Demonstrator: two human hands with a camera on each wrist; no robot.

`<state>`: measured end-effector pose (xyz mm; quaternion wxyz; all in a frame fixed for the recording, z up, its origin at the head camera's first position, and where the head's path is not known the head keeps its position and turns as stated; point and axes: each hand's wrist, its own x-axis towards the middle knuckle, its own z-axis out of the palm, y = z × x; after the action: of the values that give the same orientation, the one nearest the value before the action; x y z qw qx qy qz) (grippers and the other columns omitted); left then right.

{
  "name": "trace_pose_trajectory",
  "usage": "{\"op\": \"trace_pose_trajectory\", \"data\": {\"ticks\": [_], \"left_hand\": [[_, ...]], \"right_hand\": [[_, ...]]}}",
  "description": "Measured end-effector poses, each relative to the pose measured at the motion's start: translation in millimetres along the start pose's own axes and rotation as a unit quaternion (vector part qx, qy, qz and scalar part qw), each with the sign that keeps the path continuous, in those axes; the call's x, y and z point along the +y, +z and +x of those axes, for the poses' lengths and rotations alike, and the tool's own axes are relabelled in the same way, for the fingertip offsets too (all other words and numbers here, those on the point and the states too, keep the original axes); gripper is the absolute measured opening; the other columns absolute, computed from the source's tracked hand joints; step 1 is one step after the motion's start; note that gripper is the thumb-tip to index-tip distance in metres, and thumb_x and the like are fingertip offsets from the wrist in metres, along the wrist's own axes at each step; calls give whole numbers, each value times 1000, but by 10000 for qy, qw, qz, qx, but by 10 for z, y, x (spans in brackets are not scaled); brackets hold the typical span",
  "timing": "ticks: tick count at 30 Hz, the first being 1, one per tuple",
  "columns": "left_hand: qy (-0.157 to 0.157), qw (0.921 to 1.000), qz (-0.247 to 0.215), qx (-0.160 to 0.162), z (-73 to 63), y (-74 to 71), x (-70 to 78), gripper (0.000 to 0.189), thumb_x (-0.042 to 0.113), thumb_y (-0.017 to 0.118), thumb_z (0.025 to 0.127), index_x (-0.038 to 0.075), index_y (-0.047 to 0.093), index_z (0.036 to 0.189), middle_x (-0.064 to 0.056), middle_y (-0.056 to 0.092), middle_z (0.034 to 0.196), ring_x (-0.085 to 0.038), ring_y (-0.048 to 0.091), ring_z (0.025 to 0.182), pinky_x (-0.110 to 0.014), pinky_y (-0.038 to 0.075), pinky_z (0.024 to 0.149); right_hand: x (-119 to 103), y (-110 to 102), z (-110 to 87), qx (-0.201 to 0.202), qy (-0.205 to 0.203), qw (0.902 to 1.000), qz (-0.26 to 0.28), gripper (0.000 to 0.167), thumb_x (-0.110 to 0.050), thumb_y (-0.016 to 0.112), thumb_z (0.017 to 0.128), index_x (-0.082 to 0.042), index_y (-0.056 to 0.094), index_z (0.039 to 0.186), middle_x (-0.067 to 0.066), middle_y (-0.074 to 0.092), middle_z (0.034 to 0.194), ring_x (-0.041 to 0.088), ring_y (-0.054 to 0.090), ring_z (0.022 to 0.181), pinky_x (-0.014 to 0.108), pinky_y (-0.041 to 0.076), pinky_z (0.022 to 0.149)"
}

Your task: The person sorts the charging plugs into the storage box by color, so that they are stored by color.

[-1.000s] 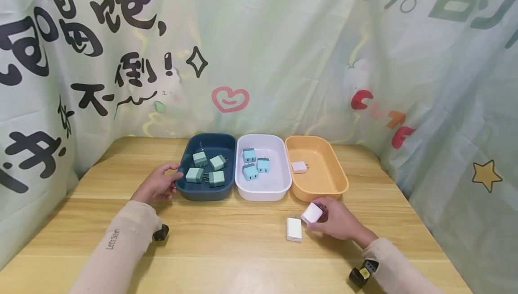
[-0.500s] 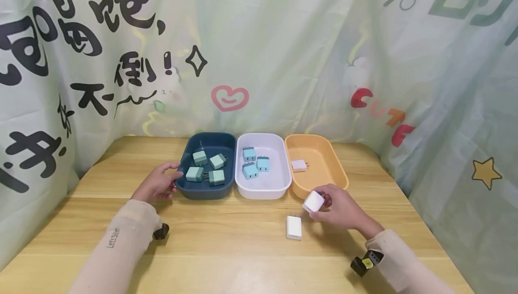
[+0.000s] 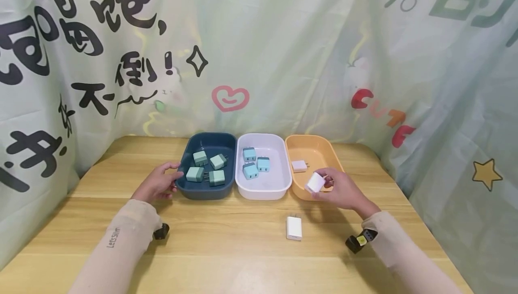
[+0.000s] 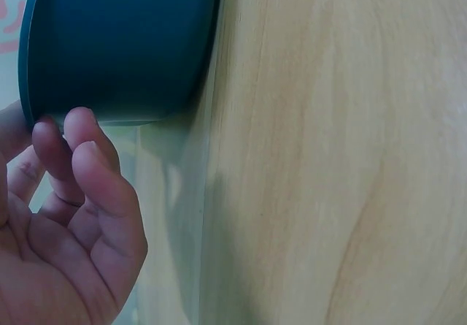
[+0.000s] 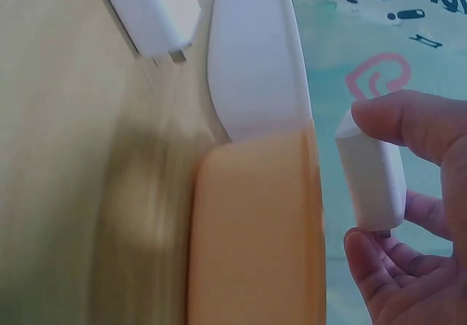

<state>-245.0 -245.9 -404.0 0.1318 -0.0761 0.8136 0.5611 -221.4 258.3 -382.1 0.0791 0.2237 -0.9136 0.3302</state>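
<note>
My right hand (image 3: 344,189) pinches a white USB charger plug (image 3: 315,182) between thumb and fingers, over the front of the orange bin (image 3: 323,145). In the right wrist view the held charger (image 5: 371,179) is above the level of the bin's rim. Another white charger (image 3: 293,228) lies on the table in front of the bins, prongs pointing away. One pale pink-white charger (image 3: 299,166) lies inside the orange bin. My left hand (image 3: 158,182) holds the left rim of the dark blue bin (image 3: 208,193), thumb at the rim and curled fingers (image 4: 109,186) by the outer wall.
Between the dark blue and orange bins stands a white bin (image 3: 263,193) with three light-blue chargers (image 3: 263,164). Several green chargers (image 3: 216,177) lie in the dark blue bin. The wooden table (image 3: 226,249) ends at a printed curtain (image 3: 275,60) behind and on both sides.
My right hand has lifted the white charger off the table area and moved it away from me, over the orange bin's front edge. My left hand stays in place.
</note>
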Motion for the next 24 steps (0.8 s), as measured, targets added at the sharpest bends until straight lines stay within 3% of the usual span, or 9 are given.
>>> {"op": "trace_pose_trajectory", "data": {"ticks": [13, 24], "left_hand": [[33, 10000, 20, 3, -4, -1, -3, 54, 24, 49, 103, 13, 29, 152, -7, 46, 75, -19, 53, 65, -32, 47, 56], [3, 10000, -25, 12, -11, 2, -2, 55, 25, 50, 103, 14, 29, 153, -7, 46, 76, -20, 53, 66, -33, 48, 57]], "right_hand": [[130, -58, 341, -32, 388, 9991, -146, 53, -15, 86, 70, 2, 63, 115, 7, 62, 84, 22, 58, 76, 33, 49, 67], [273, -116, 640, -321, 291, 9990, -117, 52, -13, 85, 70, 2, 62, 115, 10, 63, 87, 23, 57, 77, 33, 48, 69]]}}
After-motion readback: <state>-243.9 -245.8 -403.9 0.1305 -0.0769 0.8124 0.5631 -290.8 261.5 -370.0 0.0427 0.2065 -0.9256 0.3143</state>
